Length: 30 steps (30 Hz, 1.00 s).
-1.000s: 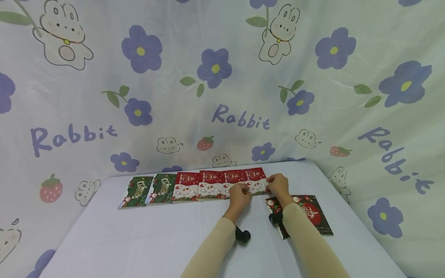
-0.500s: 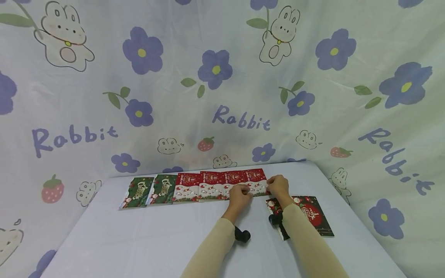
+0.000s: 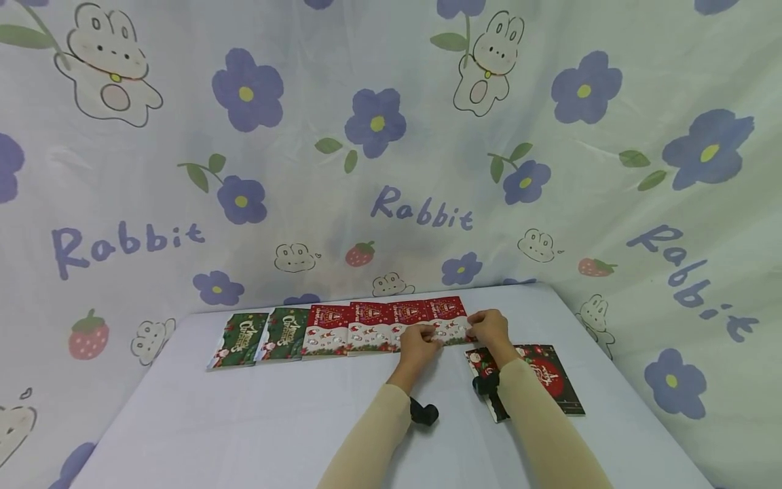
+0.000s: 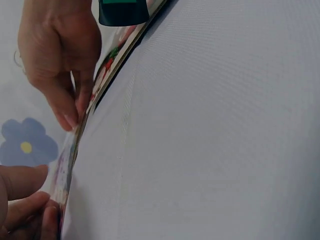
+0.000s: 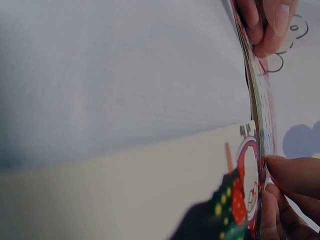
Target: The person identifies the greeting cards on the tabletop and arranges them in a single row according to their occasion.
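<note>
From my remote seat I log a row of Christmas cards lying flat along the far edge of the table point(image 3: 244, 421), which is draped in a pale lilac cloth. Far left of the row: two green cards point(image 3: 263, 337), side by side, gold lettering on both. Next rightward: three red-and-white cards point(image 3: 360, 326) with edges touching or slightly overlapping. At the right end of the row sits the rightmost red card point(image 3: 449, 319), and both hands are on it. The left hand point(image 3: 420, 341) has its fingers curled down onto the card's near left corner; in the left wrist view its fingertips point(image 4: 30, 210) pinch the card's edge point(image 4: 67, 165). The right hand point(image 3: 489, 327) grips the same card at its near right corner, fingers curled; the right wrist view shows its fingers point(image 5: 287, 192) closed on the thin edge point(image 5: 260, 115), with the other hand's fingertips at the top of that frame. Both forearms wear beige sleeves point(image 3: 373, 441). Just right and nearer, partly under the right forearm, lies a dark card with a red bauble design point(image 3: 546, 377). Behind the table hangs a backdrop point(image 3: 391, 170) printed with purple flowers, rabbits and the word Rabbit.
</note>
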Each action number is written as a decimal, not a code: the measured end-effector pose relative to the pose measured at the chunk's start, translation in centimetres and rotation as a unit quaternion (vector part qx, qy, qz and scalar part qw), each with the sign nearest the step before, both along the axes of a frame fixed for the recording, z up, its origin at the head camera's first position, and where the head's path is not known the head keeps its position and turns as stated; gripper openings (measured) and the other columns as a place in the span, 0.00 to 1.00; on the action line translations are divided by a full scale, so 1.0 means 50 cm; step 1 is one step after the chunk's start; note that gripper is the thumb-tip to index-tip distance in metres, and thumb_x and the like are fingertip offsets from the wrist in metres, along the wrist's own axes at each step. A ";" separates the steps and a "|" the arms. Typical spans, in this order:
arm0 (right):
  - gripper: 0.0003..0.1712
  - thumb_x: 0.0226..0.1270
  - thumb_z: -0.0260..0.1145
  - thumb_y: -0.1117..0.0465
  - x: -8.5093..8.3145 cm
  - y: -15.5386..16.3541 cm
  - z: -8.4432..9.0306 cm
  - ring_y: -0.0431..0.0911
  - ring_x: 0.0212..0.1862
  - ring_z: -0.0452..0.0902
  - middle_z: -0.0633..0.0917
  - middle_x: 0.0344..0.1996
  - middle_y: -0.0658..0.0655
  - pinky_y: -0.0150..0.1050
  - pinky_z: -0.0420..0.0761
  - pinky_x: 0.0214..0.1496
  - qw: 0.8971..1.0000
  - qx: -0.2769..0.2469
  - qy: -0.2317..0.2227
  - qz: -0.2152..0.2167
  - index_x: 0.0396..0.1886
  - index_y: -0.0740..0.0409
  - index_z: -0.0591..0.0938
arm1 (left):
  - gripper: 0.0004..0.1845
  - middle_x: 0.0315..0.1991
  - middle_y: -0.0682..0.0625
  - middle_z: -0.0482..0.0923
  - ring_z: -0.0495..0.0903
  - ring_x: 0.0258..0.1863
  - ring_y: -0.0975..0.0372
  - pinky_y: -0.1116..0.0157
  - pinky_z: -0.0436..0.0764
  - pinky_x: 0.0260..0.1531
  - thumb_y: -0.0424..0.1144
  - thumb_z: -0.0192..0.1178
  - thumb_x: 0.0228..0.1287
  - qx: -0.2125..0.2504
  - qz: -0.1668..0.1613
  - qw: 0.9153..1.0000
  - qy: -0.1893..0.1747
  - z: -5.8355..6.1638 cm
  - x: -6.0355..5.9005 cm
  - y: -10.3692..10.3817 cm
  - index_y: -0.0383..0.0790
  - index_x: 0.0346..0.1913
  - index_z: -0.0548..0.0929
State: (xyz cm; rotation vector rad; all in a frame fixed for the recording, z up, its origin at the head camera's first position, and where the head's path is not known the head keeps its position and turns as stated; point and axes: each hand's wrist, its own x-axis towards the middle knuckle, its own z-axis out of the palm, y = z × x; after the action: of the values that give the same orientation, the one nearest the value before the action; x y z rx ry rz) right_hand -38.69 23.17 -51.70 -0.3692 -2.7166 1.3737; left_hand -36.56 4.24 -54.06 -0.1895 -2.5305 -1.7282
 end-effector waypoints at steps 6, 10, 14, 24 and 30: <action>0.16 0.62 0.75 0.71 0.009 0.002 0.006 0.58 0.52 0.80 0.87 0.49 0.67 0.53 0.81 0.57 1.000 -0.029 -0.001 0.000 0.50 0.70 0.88 | 0.15 0.47 0.42 0.87 0.84 0.49 0.52 0.56 0.85 0.51 0.29 0.73 0.64 0.016 0.005 1.000 -0.009 0.004 0.005 0.003 0.29 0.53 0.88; 0.17 0.63 0.75 0.71 0.014 0.004 0.005 0.58 0.51 0.81 0.87 0.47 0.66 0.53 0.81 0.57 0.999 -0.040 0.002 0.003 0.52 0.70 0.87 | 0.14 0.45 0.41 0.86 0.84 0.47 0.53 0.57 0.85 0.51 0.27 0.72 0.65 0.055 0.016 0.998 -0.010 0.003 0.009 0.003 0.28 0.52 0.88; 0.18 0.64 0.75 0.71 0.018 0.007 0.004 0.58 0.51 0.80 0.87 0.46 0.65 0.52 0.80 0.56 0.999 -0.048 0.010 0.000 0.53 0.69 0.87 | 0.14 0.44 0.41 0.86 0.84 0.46 0.54 0.59 0.86 0.49 0.26 0.72 0.64 0.083 0.027 0.996 0.001 0.004 0.013 0.000 0.28 0.52 0.88; 0.18 0.68 0.71 0.72 0.050 0.020 0.031 0.59 0.51 0.81 0.86 0.49 0.68 0.44 0.84 0.48 0.996 -0.068 0.058 -0.001 0.56 0.72 0.85 | 0.14 0.46 0.41 0.86 0.84 0.46 0.56 0.65 0.86 0.45 0.25 0.70 0.65 0.145 0.022 0.989 0.020 0.021 0.030 -0.003 0.29 0.53 0.87; 0.19 0.69 0.72 0.70 0.075 0.032 0.047 0.57 0.51 0.83 0.87 0.51 0.68 0.38 0.83 0.46 0.995 -0.076 0.070 -0.003 0.59 0.70 0.85 | 0.15 0.47 0.39 0.86 0.85 0.45 0.58 0.68 0.86 0.43 0.24 0.70 0.64 0.161 0.010 0.987 0.012 0.036 0.056 0.002 0.27 0.54 0.86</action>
State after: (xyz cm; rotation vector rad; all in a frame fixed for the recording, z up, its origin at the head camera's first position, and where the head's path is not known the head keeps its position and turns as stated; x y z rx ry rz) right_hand -34.94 24.78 -49.35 -0.2794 -2.5065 1.5469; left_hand -33.78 4.35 -52.25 -0.1628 -2.1862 -2.0765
